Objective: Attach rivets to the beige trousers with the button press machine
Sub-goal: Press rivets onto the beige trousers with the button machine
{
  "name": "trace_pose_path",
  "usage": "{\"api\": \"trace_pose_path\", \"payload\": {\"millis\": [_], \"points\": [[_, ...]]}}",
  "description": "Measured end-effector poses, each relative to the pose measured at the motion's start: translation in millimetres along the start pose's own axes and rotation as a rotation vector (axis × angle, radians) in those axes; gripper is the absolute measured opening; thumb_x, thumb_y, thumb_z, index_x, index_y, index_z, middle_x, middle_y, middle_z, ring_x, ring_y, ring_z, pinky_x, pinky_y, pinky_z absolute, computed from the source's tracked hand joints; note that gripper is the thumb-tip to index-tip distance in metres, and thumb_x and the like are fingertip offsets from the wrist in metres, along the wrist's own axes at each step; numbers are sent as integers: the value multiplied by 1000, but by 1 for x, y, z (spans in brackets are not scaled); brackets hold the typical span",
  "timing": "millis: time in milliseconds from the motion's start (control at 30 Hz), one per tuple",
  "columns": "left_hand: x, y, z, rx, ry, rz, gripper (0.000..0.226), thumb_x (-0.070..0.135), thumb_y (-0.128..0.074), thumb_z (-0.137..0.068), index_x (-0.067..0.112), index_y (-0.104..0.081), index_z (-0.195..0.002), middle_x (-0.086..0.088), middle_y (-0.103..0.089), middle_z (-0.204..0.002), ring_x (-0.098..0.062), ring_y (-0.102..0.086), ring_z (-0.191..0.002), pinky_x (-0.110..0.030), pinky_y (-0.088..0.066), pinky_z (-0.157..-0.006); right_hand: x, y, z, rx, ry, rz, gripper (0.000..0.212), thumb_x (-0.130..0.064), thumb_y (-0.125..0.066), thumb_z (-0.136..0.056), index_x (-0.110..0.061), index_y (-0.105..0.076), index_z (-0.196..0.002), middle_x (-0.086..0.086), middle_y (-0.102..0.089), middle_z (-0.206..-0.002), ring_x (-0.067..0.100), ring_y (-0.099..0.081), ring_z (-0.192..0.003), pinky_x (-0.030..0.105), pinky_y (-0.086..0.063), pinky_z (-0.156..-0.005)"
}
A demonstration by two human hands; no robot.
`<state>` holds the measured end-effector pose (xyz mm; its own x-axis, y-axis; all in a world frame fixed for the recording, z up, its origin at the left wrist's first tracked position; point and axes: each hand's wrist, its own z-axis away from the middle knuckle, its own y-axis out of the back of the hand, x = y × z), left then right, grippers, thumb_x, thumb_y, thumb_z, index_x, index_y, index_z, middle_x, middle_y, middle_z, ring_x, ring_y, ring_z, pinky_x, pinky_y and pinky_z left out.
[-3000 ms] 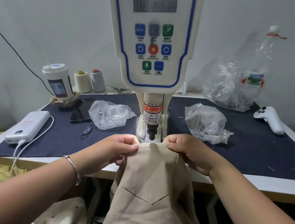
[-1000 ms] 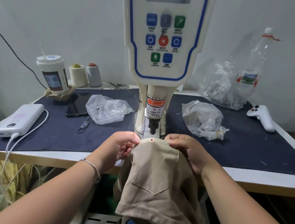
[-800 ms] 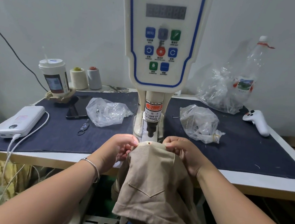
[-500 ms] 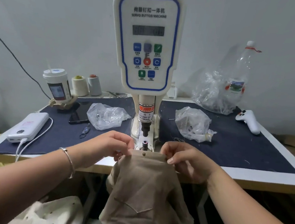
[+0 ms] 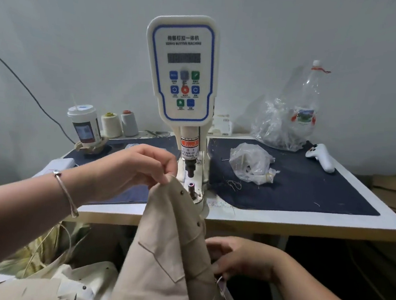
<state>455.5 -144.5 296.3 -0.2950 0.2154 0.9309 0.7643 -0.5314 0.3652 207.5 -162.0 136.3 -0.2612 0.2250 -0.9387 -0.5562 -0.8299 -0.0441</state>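
The left hand (image 5: 143,166) pinches the top corner of the beige trousers (image 5: 169,250) between thumb and fingertips, holding the cloth up just in front of the button press machine (image 5: 182,76). A thin bracelet (image 5: 65,191) circles that wrist. Lower down, below the surface edge, the right hand (image 5: 240,258) has its fingers curled against the trousers' right edge; it seems to grip the fabric there, though shadow hides the fingertips. Two dark rivets (image 5: 181,192) show along the raised edge of the cloth. The trousers hang from the left hand down toward the lap, clear of the machine's lower die (image 5: 190,187). On the dark mat (image 5: 308,190) covering the surface (image 5: 281,220) lie a crumpled plastic bag (image 5: 250,164) and a white controller (image 5: 321,157). At the back left stand a lidded cup (image 5: 84,125) and two thread spools (image 5: 120,125).
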Motion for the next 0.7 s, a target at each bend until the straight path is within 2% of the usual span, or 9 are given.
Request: {"api": "trace_pose_path", "payload": {"millis": [133, 200, 267, 333, 400, 500, 567, 600, 700], "points": [[-1, -3, 10, 16, -14, 76, 7, 13, -60, -61, 7, -61, -64, -1, -53, -63, -7, -50, -58, -13, -43, -55, 6, -8, -5, 35, -14, 67, 67, 8, -60, -86, -22, -38, -142, 10, -55, -136, 14, -60, -82, 20, -45, -64], [-1, -3, 14, 19, -12, 74, 13, 19, -62, -59, 7, -62, -64, -3, -53, -64, -7, -51, -59, -14, -44, -56, 6, -15, -7, 49, 34, 58, 61, 10, -61, -85, -15, -45, -138, 8, -60, -127, 18, -56, -97, 29, -45, -78], [-2, -1, 19, 39, -3, 58, 16, 22, -63, -58, 7, -61, -64, -6, -51, -64, -10, -49, -60, -15, -44, -58, 4, -22, -10, 19, 95, 29, 41, 9, -61, -85, -11, -58, -121, 1, -65, -112, 14, -57, -101, 26, -44, -88], [-3, 7, 25, 64, 12, 38, 18, 22, -64, -56, 7, -60, -63, -9, -49, -64, -12, -47, -60, -17, -44, -58, 0, -24, -10, 55, 159, 28, 22, 2, -64, -85, 0, -62, -107, 8, -64, -105, 18, -58, -97, 28, -45, -87], [-6, 17, 34, 76, 41, -21, 18, 23, -64, -54, 7, -58, -60, -10, -46, -63, -13, -45, -60, -16, -43, -57, -7, -20, -7, 140, 191, -66, 38, -7, -70, -81, 13, -54, -110, 19, -54, -103, 23, -50, -90, 33, -41, -78], [-16, 36, 50, 122, 121, -165, 20, 27, -61, -52, 10, -52, -55, -10, -40, -60, -14, -39, -61, -21, -37, -56, -31, -7, 7, 249, 274, -139, 33, -17, -68, -82, 0, -62, -110, 17, -62, -99, 21, -57, -82, 31, -44, -74], [-26, 43, 59, 165, 186, -200, 23, 29, -60, -49, 10, -48, -54, -12, -36, -61, -20, -34, -63, -25, -32, -56, -52, -5, 16, 310, 330, -37, 11, -16, -59, -91, -17, -70, -93, 5, -67, -89, 13, -59, -77, 23, -46, -68], [-30, 44, 62, 169, 206, -200, 24, 29, -59, -48, 9, -47, -54, -13, -36, -62, -22, -34, -64, -26, -33, -57, -62, -7, 18, 330, 370, 17, 22, -14, -56, -94, -23, -71, -82, -2, -67, -81, 8, -58, -74, 19, -46, -65], [-37, 39, 65, 132, 217, -213, 27, 31, -60, -53, 6, -52, -58, -10, -53, -72, -21, -46, -71, -26, -41, -68, -93, -19, 14, 333, 427, 164, 18, -11, -51, -98, -16, -63, -85, 4, -61, -86, 14, -54, -83, 24, -42, -77]]}}
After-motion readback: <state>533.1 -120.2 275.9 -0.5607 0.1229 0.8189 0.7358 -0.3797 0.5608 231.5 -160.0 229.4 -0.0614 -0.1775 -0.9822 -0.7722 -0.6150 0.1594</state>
